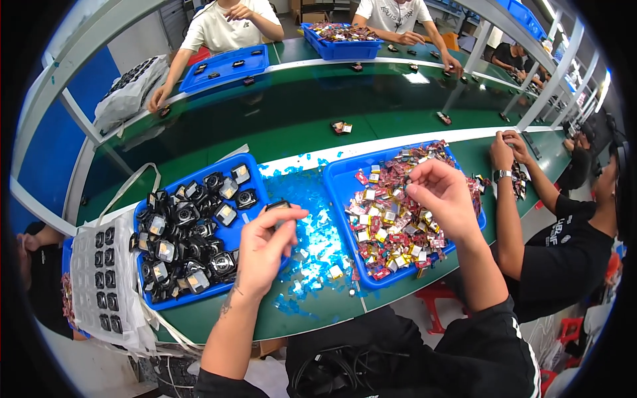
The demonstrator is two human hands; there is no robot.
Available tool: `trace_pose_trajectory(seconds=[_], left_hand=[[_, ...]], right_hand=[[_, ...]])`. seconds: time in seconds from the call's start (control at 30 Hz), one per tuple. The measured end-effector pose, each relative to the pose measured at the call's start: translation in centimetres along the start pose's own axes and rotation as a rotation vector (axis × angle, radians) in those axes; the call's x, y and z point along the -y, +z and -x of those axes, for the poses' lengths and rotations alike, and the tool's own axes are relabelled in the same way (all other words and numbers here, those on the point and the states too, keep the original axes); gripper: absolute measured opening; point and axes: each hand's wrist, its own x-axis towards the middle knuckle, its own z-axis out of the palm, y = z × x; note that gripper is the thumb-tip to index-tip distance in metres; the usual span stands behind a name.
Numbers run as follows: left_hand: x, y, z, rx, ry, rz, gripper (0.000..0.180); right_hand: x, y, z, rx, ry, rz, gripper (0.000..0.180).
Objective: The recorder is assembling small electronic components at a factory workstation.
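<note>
My left hand (265,244) is curled round a small black housing (279,206), whose top edge shows above the fingers. It hovers at the right side of a blue tray (255,174) piled with black housings (187,212), some with round lens-like faces and some with pale squares. My right hand (443,199) is raised over a second blue tray (335,174), thumb and forefinger pinched together. A tiny dark bit shows at their tips, too small to name. Below it lies a heap of small red circuit boards with yellow and silver battery-like parts (391,229).
Blue film scraps (308,242) litter the green bench between the trays. At the left stands a white moulded tray (85,265) with rows of black parts. Beyond runs a dark green conveyor (279,99) carrying loose parts (341,127). Co-workers sit across it and at my right.
</note>
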Motion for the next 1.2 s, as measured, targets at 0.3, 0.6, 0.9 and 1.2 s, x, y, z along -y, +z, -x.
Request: trace_pose_trajectory(seconds=[0.3, 0.6, 0.9, 1.2], left_hand=[[1.8, 3.1, 0.5, 0.131, 0.160, -0.162, 0.027], [1.5, 2.1, 1.1, 0.130, 0.283, -0.218, 0.017], [1.7, 2.1, 1.2, 0.073, 0.270, -0.251, 0.014], [1.2, 2.4, 1.0, -0.036, 0.347, -0.392, 0.014]], right_hand=[[0.9, 7.4, 2.4, 0.215, 0.011, -0.141, 0.013], [-0.5, 8.5, 2.1, 0.244, -0.048, -0.081, 0.012], [0.6, 8.0, 1.6, 0.341, 0.133, -0.126, 0.011], [-1.2, 8.2, -0.5, 0.441, 0.335, -0.354, 0.016]])
